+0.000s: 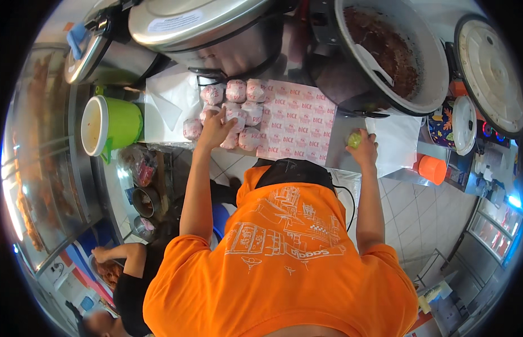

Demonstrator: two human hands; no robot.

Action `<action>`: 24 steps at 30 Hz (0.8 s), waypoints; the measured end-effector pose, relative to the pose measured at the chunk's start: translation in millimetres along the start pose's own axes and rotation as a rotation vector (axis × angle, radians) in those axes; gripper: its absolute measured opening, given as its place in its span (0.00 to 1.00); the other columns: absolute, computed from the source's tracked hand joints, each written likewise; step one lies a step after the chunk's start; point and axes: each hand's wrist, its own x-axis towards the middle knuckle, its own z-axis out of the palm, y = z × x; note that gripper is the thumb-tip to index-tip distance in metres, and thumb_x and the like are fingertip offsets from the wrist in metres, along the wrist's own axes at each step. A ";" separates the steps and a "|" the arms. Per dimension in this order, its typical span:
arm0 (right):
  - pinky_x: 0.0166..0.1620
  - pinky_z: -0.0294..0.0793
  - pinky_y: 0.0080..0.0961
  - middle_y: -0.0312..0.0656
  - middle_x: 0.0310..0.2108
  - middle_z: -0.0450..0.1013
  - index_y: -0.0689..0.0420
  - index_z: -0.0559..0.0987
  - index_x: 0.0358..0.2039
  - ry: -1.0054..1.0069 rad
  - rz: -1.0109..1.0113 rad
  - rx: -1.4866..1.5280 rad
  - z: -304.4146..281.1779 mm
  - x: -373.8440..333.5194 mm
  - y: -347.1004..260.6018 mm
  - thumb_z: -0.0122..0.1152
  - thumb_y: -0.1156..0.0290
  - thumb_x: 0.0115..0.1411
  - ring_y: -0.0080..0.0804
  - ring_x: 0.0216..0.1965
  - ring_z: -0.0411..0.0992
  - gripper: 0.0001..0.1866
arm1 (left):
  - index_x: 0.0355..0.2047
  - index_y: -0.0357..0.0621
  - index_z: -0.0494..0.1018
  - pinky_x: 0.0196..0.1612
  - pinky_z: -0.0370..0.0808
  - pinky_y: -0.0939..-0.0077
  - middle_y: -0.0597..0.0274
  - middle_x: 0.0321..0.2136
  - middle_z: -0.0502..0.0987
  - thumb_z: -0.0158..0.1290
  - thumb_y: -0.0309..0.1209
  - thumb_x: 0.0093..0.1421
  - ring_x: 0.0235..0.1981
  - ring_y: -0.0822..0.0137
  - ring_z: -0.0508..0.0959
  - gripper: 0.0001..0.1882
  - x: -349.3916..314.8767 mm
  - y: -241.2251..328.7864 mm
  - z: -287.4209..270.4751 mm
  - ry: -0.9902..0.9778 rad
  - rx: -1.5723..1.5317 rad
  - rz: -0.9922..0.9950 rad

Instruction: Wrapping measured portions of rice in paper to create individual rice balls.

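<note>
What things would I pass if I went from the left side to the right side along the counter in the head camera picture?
Green jug → white paper sheets → pile of wrapped round bundles under the left hand → pink printed wrapping sheets → small green thing in the right hand → orange cup.

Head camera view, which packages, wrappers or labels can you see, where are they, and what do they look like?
Wrapped bundles: rounded, white and pink, clustered under the left hand.
Wrapper sheets: flat, white with red print, beside them.
Label: white, on the steel cooker lid.
Right hand: grips a small green thing.
</note>
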 end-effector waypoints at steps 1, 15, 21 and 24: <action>0.50 0.74 0.48 0.52 0.53 0.64 0.42 0.64 0.60 0.003 0.007 0.007 -6.8 0.3 -1.0 0.77 0.59 0.43 0.59 0.52 0.67 0.44 | 0.58 0.35 0.70 0.50 0.71 0.64 0.40 0.43 0.69 0.62 0.44 0.56 0.43 0.50 0.74 0.34 -1.8 0.2 1.1 -0.023 -0.053 -0.035; 0.50 0.73 0.27 0.44 0.53 0.70 0.52 0.65 0.62 -0.746 -0.985 0.848 -127.0 -33.1 -33.1 0.66 0.70 0.58 0.31 0.51 0.72 0.32 | 0.55 0.37 0.72 0.51 0.73 0.76 0.62 0.47 0.78 0.56 0.24 0.60 0.46 0.72 0.76 0.21 -53.9 192.0 97.6 -0.716 -1.068 -0.105; 0.39 0.76 0.29 0.44 0.32 0.80 0.61 0.83 0.37 -0.435 -0.715 0.533 -336.8 28.4 -17.6 0.63 0.68 0.58 0.37 0.35 0.79 0.10 | 0.48 0.35 0.74 0.49 0.74 0.77 0.59 0.41 0.80 0.53 0.22 0.63 0.43 0.74 0.76 0.13 -76.2 242.5 73.7 -0.682 -0.845 0.102; 0.38 0.77 0.34 0.46 0.33 0.80 0.59 0.84 0.36 -0.197 -0.850 0.219 -337.2 118.0 -39.4 0.63 0.66 0.55 0.39 0.34 0.79 0.12 | 0.49 0.38 0.65 0.51 0.71 0.76 0.58 0.43 0.76 0.52 0.21 0.63 0.45 0.72 0.73 0.15 -83.5 247.5 74.6 -0.723 -0.873 0.082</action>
